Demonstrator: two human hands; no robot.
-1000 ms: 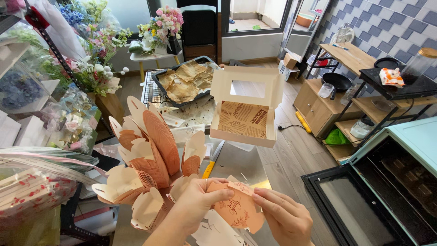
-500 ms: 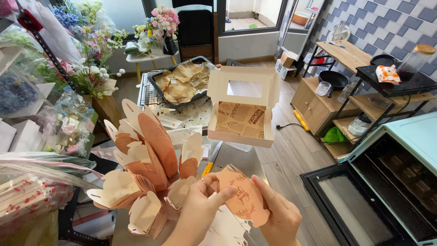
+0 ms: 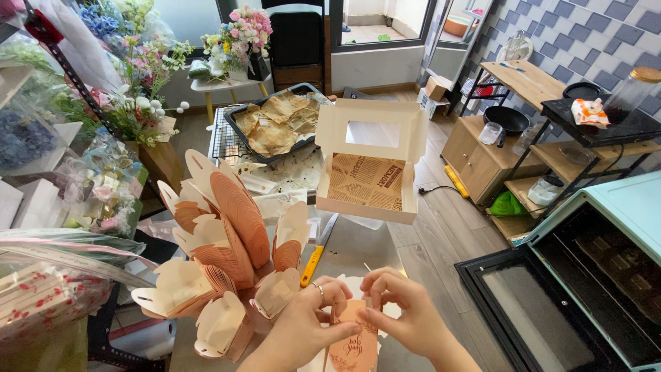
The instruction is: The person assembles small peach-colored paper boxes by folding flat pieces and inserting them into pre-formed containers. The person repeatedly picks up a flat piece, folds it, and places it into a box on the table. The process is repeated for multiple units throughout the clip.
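I see the table [image 3: 358,248] carrying a fanned stack of flat paper wrappers [image 3: 227,234], then an open window box [image 3: 368,165]. Low at the frame's edge, my left hand [image 3: 310,324] and right hand [image 3: 406,317] pinch one peach paper wrapper [image 3: 354,348], fingers narrow on its top edge. It looks light, thin and creasable; the edges seem the best hold.

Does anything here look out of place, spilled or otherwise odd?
Yes. The oven on the right stands with its door folded down into the walkway. Crumbs lie scattered on the paper beside the baking tray. A yellow-handled knife lies loose near the left hand and right hand, which fold a paper wrapper.
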